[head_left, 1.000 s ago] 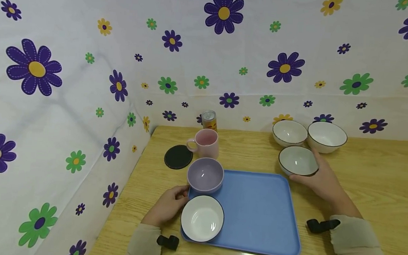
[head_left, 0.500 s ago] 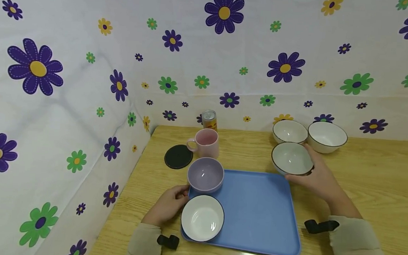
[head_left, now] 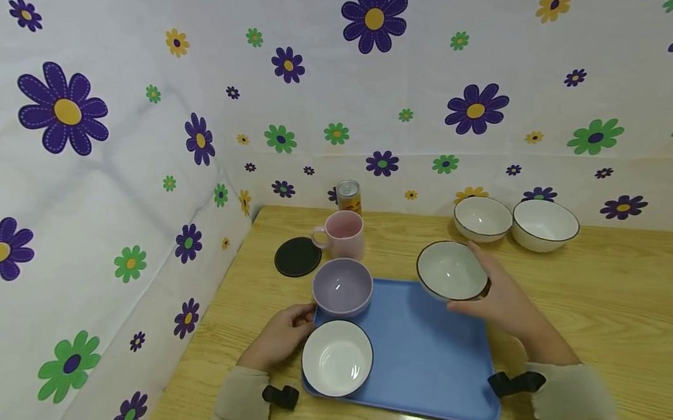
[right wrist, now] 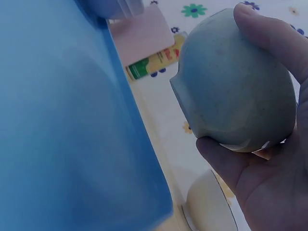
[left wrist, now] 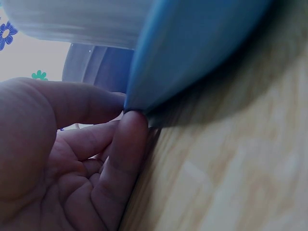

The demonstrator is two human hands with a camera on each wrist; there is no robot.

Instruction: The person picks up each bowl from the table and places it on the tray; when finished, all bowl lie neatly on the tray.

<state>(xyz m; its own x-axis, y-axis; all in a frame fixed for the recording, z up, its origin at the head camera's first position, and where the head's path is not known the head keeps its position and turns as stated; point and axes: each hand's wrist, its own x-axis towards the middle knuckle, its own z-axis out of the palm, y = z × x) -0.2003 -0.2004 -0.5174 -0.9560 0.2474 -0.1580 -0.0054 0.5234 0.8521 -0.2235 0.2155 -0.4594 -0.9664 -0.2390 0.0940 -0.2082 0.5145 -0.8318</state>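
Observation:
My right hand [head_left: 503, 301] grips a white bowl with a dark rim [head_left: 452, 270] by its right side and holds it over the far right part of the blue tray [head_left: 420, 354]. In the right wrist view the underside of this bowl [right wrist: 236, 86] shows, held between thumb and fingers. At the tray's left edge, my left hand [head_left: 281, 335] pinches the rim between thumb and finger, which the left wrist view shows up close on the tray edge [left wrist: 159, 57]. On the tray's left side stand a purple bowl [head_left: 342, 289] and, nearer, a white dark-rimmed bowl [head_left: 337, 358].
Behind the purple bowl stands a pink mug [head_left: 345, 234], with a can [head_left: 349, 197] behind it and a black round coaster [head_left: 298, 257] to its left. Two white bowls, a smaller one [head_left: 482, 219] and a larger one [head_left: 544, 225], stand side by side at the back right.
My right hand has lifted its white bowl away from the two back bowls and carried it left, over the tray. The left hand has stayed at the tray's edge.

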